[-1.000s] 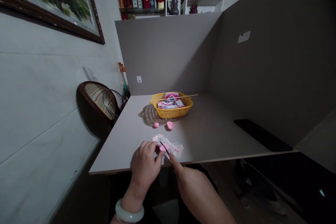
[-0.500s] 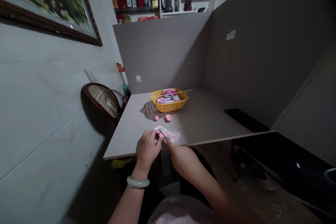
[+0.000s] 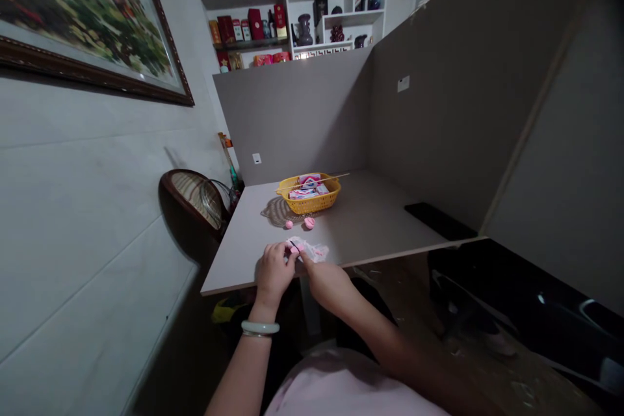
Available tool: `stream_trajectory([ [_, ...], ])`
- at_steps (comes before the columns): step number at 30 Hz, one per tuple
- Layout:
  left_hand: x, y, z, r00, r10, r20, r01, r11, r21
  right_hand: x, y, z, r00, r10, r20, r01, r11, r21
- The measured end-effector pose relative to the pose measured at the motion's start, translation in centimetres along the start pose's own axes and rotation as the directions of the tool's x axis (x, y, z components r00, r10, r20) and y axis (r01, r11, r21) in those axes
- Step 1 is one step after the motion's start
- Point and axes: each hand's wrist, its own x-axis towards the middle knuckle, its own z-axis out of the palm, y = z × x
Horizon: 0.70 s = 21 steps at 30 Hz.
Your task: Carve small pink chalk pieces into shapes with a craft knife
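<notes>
My left hand (image 3: 273, 268) is closed around a small pink lump (image 3: 294, 249) at the near edge of the grey table (image 3: 370, 227). My right hand (image 3: 319, 273) pinches a thin dark tool (image 3: 294, 246) whose tip touches that lump. Both hands rest over a crumpled clear wrapper with pink bits (image 3: 314, 250). Two more pink lumps (image 3: 309, 223) lie a little farther back, in front of a yellow basket (image 3: 309, 195). I wear a pale bangle (image 3: 260, 327) on the left wrist.
The yellow basket holds pink and white packets, with a thin wooden stick (image 3: 316, 181) laid across its rim. A flat black object (image 3: 439, 220) lies at the table's right. Grey partitions wall the back and right. A round woven item (image 3: 192, 192) leans at the left.
The view has pulled back and up, so table and hands look smaller and more of my arms show. My hands stay together on the pink lump and the dark tool.
</notes>
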Motion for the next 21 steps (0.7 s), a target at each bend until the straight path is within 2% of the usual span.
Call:
stream_trajectory([
  [6, -0.1, 0.0, 0.0, 1.000, 0.003, 0.031, -0.003, 1.000, -0.008, -2.4, 0.4, 0.1, 1.000, 0.007, 0.029, -0.007, 1.000, 0.001],
  [12, 0.1, 0.1, 0.1, 0.999, -0.032, 0.040, 0.032, 0.999, -0.003, 0.3, 0.3, 0.1, 1.000, 0.011, 0.029, -0.011, 1.000, 0.015],
  [18, 0.1, -0.2, 0.4, 0.998, -0.026, 0.065, 0.028, 0.999, -0.020, -1.4, 0.9, 0.6, 0.999, 0.002, 0.051, -0.002, 1.000, 0.010],
  [21, 0.3, -0.4, 0.4, 0.997, -0.016, 0.070, 0.019, 0.999, -0.039, -1.0, 0.9, 0.3, 0.999, 0.006, 0.049, -0.007, 1.000, 0.016],
])
